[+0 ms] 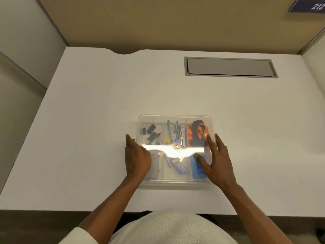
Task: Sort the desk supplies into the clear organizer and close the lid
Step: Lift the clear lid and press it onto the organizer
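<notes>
1. White desk (91, 120) inside a beige-walled cubicle, grey cable hatch (230, 67) set in at far right.
2. Clear organizer (175, 117) near the front edge, centred before the person, lid (175, 180) resting over the compartments.
3. Left hand (136, 159) flat on the lid's left side, fingers together and extended, gripping nothing.
4. Right hand (217, 161) pressed on the right side, fingers spread wide.
5. Visible through the plastic: black binder clips (151, 132) back left, orange-and-black lanyard (197, 131) back right, blue item (197, 170) front right.
</notes>
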`<act>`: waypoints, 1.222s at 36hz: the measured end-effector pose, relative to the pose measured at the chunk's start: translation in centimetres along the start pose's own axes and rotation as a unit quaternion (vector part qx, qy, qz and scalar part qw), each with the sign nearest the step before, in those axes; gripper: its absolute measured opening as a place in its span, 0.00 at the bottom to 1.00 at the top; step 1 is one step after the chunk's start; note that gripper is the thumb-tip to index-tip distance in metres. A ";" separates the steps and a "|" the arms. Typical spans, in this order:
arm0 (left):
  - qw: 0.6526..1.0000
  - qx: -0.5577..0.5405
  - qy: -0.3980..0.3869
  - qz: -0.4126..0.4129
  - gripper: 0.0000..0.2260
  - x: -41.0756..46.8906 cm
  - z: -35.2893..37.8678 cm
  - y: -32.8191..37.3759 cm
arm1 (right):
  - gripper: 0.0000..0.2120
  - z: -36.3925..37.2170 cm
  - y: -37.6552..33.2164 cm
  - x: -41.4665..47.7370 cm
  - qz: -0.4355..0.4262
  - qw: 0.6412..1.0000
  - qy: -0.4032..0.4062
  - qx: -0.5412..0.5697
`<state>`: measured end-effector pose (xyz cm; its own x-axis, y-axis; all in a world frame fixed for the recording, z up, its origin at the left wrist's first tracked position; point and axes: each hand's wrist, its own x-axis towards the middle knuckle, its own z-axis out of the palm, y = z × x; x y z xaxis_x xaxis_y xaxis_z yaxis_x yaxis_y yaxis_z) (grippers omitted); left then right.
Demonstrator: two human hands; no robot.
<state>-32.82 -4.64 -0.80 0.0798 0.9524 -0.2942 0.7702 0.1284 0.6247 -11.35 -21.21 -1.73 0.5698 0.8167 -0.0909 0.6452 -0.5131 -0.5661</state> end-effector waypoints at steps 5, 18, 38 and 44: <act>0.964 0.121 0.008 0.236 0.42 0.7 0.2 -1.3 | 0.39 -0.2 0.1 0.2 -0.067 0.996 0.025 -0.049; 0.934 0.219 -0.010 0.283 0.42 2.1 1.4 -2.5 | 0.39 0.5 0.3 0.9 -0.075 0.996 0.011 -0.037; 0.895 0.325 -0.086 0.295 0.59 4.9 0.1 0.3 | 0.41 -0.3 -0.2 2.0 -0.100 0.982 0.004 -0.162; 0.876 0.310 -0.097 0.357 0.62 6.4 -0.3 0.6 | 0.40 -1.2 -1.1 5.6 -0.090 0.976 0.007 -0.196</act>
<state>-31.99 1.62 -2.12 0.7407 0.6560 -0.1448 0.6711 -0.7127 0.2039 -8.24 -16.38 -0.60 0.4344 0.9007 -0.0058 0.8794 -0.4255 -0.2137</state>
